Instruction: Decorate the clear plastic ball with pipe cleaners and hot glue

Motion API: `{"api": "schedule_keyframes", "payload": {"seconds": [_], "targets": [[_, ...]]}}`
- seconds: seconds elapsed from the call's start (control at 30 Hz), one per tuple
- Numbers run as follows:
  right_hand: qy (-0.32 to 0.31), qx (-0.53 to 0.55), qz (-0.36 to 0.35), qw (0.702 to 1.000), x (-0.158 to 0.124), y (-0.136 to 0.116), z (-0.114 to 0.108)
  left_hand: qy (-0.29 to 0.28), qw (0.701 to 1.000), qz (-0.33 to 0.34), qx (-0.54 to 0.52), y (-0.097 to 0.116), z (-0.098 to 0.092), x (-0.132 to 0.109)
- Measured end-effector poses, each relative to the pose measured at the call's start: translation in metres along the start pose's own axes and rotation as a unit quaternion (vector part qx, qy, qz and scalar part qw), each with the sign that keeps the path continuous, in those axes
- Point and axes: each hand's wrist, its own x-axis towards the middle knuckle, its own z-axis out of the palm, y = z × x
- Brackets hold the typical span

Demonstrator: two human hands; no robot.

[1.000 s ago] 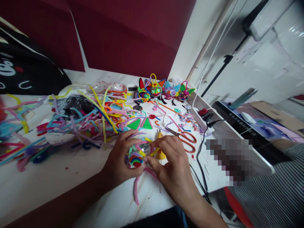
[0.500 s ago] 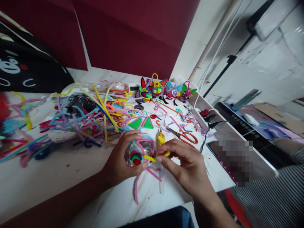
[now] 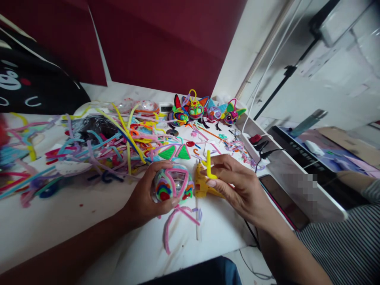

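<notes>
My left hand (image 3: 151, 194) is wrapped round a clear ball (image 3: 174, 184) decorated with coloured pipe cleaners: a pink outline on its front and rainbow arcs at its sides. Between thumb and fingers, my right hand (image 3: 234, 182) pinches a bent yellow pipe cleaner (image 3: 209, 166), raised to the right of the ball. A yellow glue gun (image 3: 201, 184) lies on the table just behind that hand, which partly covers it. Pink pipe cleaner strips (image 3: 166, 231) lie below the ball, beside a clear glue stick (image 3: 198, 225).
Loose pipe cleaners (image 3: 97, 154) heap up on the left. Two green triangles (image 3: 168, 151) lie behind the ball. Several finished decorated balls (image 3: 196, 111) stand at the back. A phone (image 3: 283, 202) and a power strip (image 3: 252, 148) are on the right, near a person's striped sleeve (image 3: 341, 241).
My right hand has drawn the yellow pipe cleaner away from the ball's front, up and to the right. The scissors that lay behind that hand are now hidden. My left hand still holds the ball.
</notes>
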Motion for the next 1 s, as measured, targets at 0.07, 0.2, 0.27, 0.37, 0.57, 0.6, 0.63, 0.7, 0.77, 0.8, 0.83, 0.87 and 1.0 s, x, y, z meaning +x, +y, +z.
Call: {"api": "schedule_keyframes", "payload": {"seconds": [0.07,0.2,0.27,0.37,0.57,0.6,0.63,0.7,0.77,0.8,0.83,0.87,1.0], "targets": [[-0.017,0.000,0.001,1.000,0.005,0.001,-0.002,-0.002,1.000,-0.001,-0.006,0.001,0.000,0.000],[-0.011,0.099,0.048,0.994,0.011,0.007,0.000,-0.004,1.000,-0.019,-0.022,-0.001,0.001,-0.002],[-0.005,0.188,0.105,0.976,0.012,0.009,0.004,-0.006,0.999,-0.026,-0.027,-0.003,0.001,-0.002],[-0.002,0.285,0.166,0.944,0.013,0.012,0.010,-0.014,0.999,-0.027,-0.032,-0.003,0.001,-0.001],[0.002,0.318,0.179,0.931,0.015,0.017,0.016,-0.014,0.997,-0.060,-0.053,0.001,0.003,-0.001],[0.006,0.312,0.167,0.935,0.014,0.018,0.017,-0.007,0.997,-0.061,-0.051,0.001,0.003,-0.002],[0.012,0.302,0.155,0.941,0.014,0.019,0.018,0.002,0.997,-0.058,-0.048,0.000,0.003,-0.002],[0.022,0.277,0.132,0.952,0.013,0.021,0.021,0.000,0.998,-0.048,-0.042,-0.001,0.003,-0.003],[0.026,0.261,0.122,0.957,0.011,0.022,0.025,-0.009,0.998,-0.044,-0.046,-0.003,0.003,-0.003],[0.028,0.257,0.122,0.958,0.009,0.022,0.027,-0.011,0.998,-0.043,-0.049,-0.005,0.002,-0.003],[0.029,0.257,0.124,0.958,0.008,0.022,0.028,-0.011,0.998,-0.040,-0.049,-0.006,0.002,-0.004],[0.030,0.261,0.124,0.957,0.006,0.022,0.029,-0.007,0.998,-0.036,-0.049,-0.007,0.002,-0.004],[0.011,0.290,0.120,0.949,0.004,0.021,0.024,-0.006,0.999,-0.020,-0.033,-0.009,0.001,-0.003]]}}
